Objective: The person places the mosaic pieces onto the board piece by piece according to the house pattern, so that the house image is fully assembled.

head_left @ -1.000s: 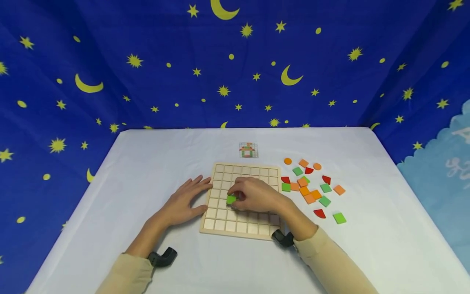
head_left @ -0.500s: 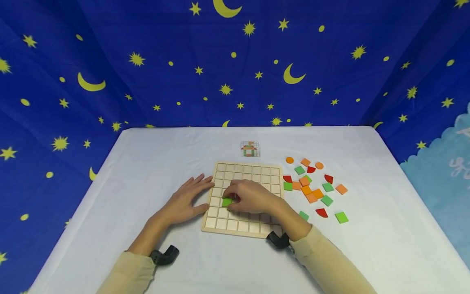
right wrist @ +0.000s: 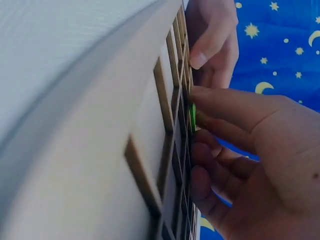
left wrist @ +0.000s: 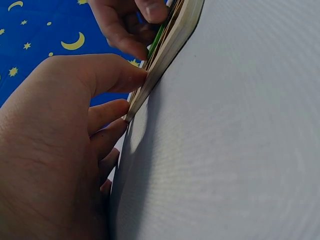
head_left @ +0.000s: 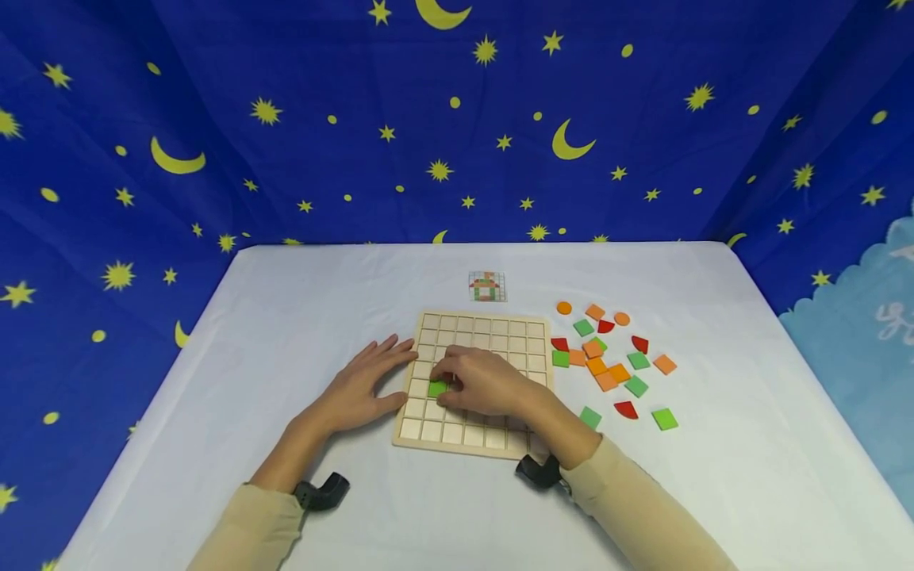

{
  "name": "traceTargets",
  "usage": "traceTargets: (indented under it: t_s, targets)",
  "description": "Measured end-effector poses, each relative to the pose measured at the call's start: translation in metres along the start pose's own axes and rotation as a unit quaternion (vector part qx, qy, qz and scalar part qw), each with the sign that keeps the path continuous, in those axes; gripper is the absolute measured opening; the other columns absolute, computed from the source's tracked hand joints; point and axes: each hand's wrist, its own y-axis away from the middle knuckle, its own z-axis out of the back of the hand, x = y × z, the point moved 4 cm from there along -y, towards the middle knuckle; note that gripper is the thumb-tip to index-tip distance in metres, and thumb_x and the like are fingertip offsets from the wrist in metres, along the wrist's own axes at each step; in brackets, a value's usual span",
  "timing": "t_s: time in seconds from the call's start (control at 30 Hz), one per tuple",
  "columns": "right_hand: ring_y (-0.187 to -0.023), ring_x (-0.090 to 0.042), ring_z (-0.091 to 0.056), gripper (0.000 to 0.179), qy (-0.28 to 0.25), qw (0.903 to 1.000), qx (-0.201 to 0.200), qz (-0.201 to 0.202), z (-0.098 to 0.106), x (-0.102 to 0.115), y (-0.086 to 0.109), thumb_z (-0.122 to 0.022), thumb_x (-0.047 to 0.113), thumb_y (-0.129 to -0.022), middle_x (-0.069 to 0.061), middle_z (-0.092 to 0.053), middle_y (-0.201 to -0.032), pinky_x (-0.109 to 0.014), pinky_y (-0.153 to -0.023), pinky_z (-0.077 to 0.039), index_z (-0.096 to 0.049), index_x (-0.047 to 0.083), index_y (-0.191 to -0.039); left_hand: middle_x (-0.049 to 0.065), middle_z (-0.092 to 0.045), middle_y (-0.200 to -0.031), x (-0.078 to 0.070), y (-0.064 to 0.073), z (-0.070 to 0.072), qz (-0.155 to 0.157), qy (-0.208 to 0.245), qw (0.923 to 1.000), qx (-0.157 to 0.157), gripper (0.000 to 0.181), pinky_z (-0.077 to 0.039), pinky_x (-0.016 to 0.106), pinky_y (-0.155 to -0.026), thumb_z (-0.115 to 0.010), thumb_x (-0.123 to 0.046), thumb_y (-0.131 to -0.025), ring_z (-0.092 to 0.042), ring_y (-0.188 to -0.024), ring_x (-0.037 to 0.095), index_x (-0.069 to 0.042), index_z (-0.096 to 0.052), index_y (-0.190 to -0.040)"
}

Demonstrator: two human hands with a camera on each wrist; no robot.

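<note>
Board: L hand at edge, R hand on green tile

Table carries board. L hand's fingers spread, touching L edge. R hand's thumb & index pinch tile. Card just beyond board; loose tiles scattered to R. Green tile at 2nd col. from L, can't tell if seated.

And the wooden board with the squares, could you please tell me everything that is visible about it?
The board is pale and looks like wood, with thin raised strips dividing it into square cells inside a plain rim. It lies flat on the white table. The left hand touches its left edge, while the right hand reaches over it, hiding several cells. A green tile is at a cell near that left edge; whether it is fully seated is unclear.
</note>
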Motion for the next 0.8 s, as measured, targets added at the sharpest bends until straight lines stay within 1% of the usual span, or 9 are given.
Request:
traceTargets:
  t_s: [0.1, 0.23, 0.47, 0.67, 0.8]
  targets:
    - [-0.076, -0.006, -0.051, 0.027, -0.008, 1.0000, -0.002, 0.002, 0.006, 0.000, 0.005, -0.072, 0.033, -0.085, 0.009, -0.057, -0.091, -0.023, -0.064, -0.046, -0.071, 0.020, -0.109, -0.002, -0.033, -0.153, 0.000, -0.001, 0.000, -0.002, 0.001, 1.0000, -0.003, 0.062, -0.010, 0.042, -0.117, -0.065, -0.034, -0.087, -0.018, -0.143, 0.023, -0.017, -0.046, -0.144]
    - [-0.074, -0.006, -0.052, 0.026, -0.008, 0.9999, -0.013, -0.005, 0.018, -0.004, 0.016, -0.069, 0.033, -0.088, 0.007, -0.058, -0.089, -0.023, -0.062, -0.046, -0.071, 0.019, -0.110, -0.002, -0.032, -0.154, -0.001, -0.004, -0.003, -0.007, 0.001, 1.0000, -0.001, 0.062, -0.010, 0.042, -0.117, -0.064, -0.035, -0.088, -0.018, -0.143, 0.024, -0.016, -0.045, -0.144]
    - [-0.076, -0.007, -0.055, 0.029, -0.002, 0.9997, -0.021, -0.010, 0.031, -0.012, 0.033, -0.067, 0.034, -0.089, 0.008, -0.060, -0.093, -0.022, -0.066, -0.048, -0.070, 0.018, -0.113, -0.003, -0.032, -0.154, 0.001, -0.002, -0.003, 0.008, -0.001, 1.0000, 0.001, 0.062, -0.009, 0.039, -0.117, -0.064, -0.035, -0.087, -0.017, -0.144, 0.022, -0.017, -0.046, -0.144]
    - [-0.078, -0.009, -0.055, 0.029, -0.010, 0.9991, -0.032, -0.026, 0.043, -0.030, 0.054, -0.068, 0.029, -0.088, 0.007, -0.061, -0.096, -0.023, -0.066, -0.049, -0.069, 0.016, -0.114, -0.003, -0.031, -0.154, 0.002, 0.000, -0.002, 0.005, -0.002, 1.0000, 0.001, 0.063, -0.009, 0.039, -0.117, -0.065, -0.035, -0.088, -0.017, -0.144, 0.022, -0.017, -0.045, -0.144]
    - [-0.078, -0.007, -0.055, 0.029, -0.016, 0.9979, -0.049, -0.038, 0.051, -0.045, 0.067, -0.070, 0.024, -0.087, 0.008, -0.061, -0.092, -0.024, -0.066, -0.049, -0.069, 0.014, -0.114, -0.003, -0.032, -0.154, 0.002, 0.000, -0.001, 0.003, -0.006, 1.0000, -0.001, 0.062, -0.009, 0.039, -0.117, -0.065, -0.035, -0.087, -0.018, -0.144, 0.022, -0.017, -0.046, -0.144]
